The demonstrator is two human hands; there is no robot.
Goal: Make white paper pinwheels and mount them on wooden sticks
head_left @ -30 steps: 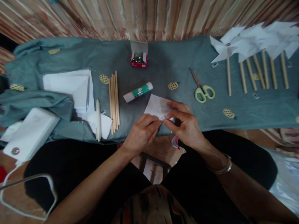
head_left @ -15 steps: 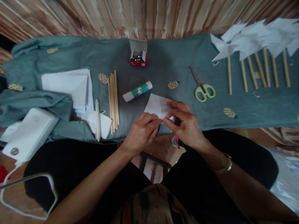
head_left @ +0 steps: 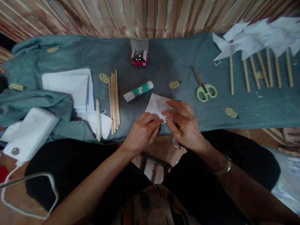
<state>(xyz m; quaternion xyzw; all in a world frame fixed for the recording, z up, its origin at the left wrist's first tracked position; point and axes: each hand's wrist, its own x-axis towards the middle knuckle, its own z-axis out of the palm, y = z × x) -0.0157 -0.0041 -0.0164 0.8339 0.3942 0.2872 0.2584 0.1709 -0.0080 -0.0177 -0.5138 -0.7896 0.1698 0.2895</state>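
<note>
A small white sheet of paper (head_left: 156,104) with crease lines lies at the table's near edge between my hands. My left hand (head_left: 145,128) pinches its near corner between thumb and fingers. Over the paper's right side is my right hand (head_left: 184,122), its thumb and fingers apart, the fingertips resting on or just above the sheet. My right hand hides part of the paper. Just beyond the sheet lies a glue stick (head_left: 138,91) with a green label. Scissors (head_left: 203,86) with pale green handles are to the right.
Several wooden sticks (head_left: 114,103), a white pen-like stick (head_left: 98,120) and stacked white paper (head_left: 67,87) lie left. An open red box (head_left: 139,59) of small metal pieces stands at the back. Several paper pinwheels (head_left: 231,42) are at right; a white power bank (head_left: 31,132) sits at left.
My right thumb and fingers have parted from their pinch at the paper's near edge. My left hand and the paper have barely moved.
</note>
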